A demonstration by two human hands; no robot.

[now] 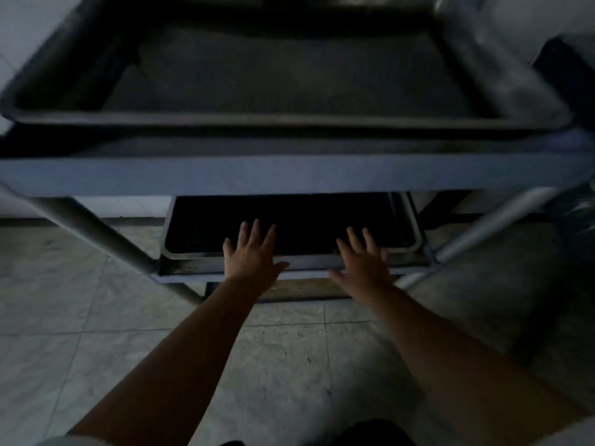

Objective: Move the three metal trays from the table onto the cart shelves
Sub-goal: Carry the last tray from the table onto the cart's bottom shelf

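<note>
A dark metal tray (193,251) lies on a lower shelf (186,277) of the cart, seen below the top shelf's front rail. My left hand (252,257) and my right hand (363,260) are spread flat over the tray's near rim, fingers apart and holding nothing. Whether the palms touch the rim I cannot tell. A second, larger metal tray (283,121) fills the cart's top shelf (289,175). A third tray is not in view. The scene is dim and blurred.
Grey cart legs slant down at the left (96,233) and right (495,225). A tiled floor (289,349) lies under my arms. A dark object (570,69) stands at the right edge beside the cart's top.
</note>
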